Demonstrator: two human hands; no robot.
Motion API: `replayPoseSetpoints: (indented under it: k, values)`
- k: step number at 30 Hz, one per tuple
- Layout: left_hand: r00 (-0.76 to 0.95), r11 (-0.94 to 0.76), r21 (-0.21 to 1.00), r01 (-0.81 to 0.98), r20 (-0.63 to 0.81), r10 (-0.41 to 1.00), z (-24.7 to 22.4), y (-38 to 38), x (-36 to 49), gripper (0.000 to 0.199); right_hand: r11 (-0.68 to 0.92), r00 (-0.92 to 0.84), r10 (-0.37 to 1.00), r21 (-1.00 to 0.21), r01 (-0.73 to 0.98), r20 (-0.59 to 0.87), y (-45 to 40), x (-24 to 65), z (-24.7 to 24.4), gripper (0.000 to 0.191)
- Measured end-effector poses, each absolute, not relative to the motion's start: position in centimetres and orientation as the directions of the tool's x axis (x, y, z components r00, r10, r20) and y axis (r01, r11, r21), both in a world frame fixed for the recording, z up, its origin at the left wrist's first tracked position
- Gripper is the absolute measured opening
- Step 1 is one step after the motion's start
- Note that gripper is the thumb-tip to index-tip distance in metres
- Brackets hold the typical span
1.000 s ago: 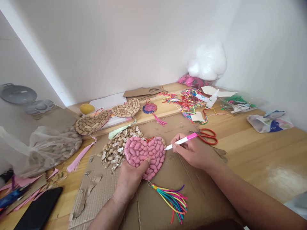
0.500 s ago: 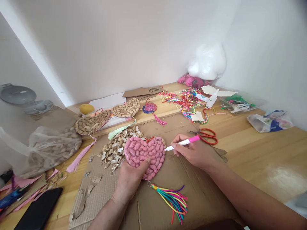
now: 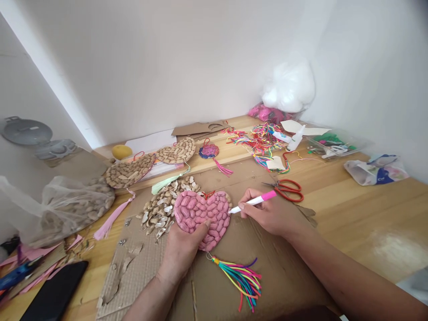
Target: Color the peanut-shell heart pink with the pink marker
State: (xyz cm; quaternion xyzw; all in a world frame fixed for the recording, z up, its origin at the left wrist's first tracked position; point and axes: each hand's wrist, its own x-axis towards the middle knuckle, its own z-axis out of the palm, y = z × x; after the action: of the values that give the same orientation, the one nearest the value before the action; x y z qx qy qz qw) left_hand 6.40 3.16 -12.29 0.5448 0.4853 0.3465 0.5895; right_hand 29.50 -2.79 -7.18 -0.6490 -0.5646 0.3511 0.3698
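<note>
The left hand (image 3: 183, 246) is clasping a pink peanut heart (image 3: 202, 211). The right hand (image 3: 267, 215) is pinching a marker (image 3: 254, 200) at the heart's right edge.

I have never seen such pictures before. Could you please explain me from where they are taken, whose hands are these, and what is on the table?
There is no machine here: these are a person's two bare hands, seen by a camera worn on that person's head, looking forward and down. The left hand holds a heart of pink peanuts with a colourful tassel. The right hand holds a white and pink marker, its tip at the heart's right edge. Below lies cardboard on a wooden table. Around are peanut shells, red-handled scissors and coloured threads.
</note>
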Motion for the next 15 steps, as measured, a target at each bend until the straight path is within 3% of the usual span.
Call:
replayPoseSetpoints:
  k: [5,11,15]
  values:
    - [0.283,0.153,0.981,0.121,-0.181,0.942,-12.24,3.28,6.49,0.051,-0.106,0.187,0.982,-0.855,0.507,-0.010,-2.77,29.62,-7.13,0.018]
    - [0.301,0.176,0.978,0.110,-0.201,0.932,-12.18,3.18,6.38,0.050,-0.114,0.115,0.991,-0.876,0.469,-0.067,-2.83,29.80,-7.40,0.018]
    - [0.298,0.171,0.979,0.113,-0.197,0.934,-12.29,3.23,6.34,0.048,-0.135,0.171,0.984,-0.867,0.479,-0.059,-2.76,29.80,-7.36,0.018]
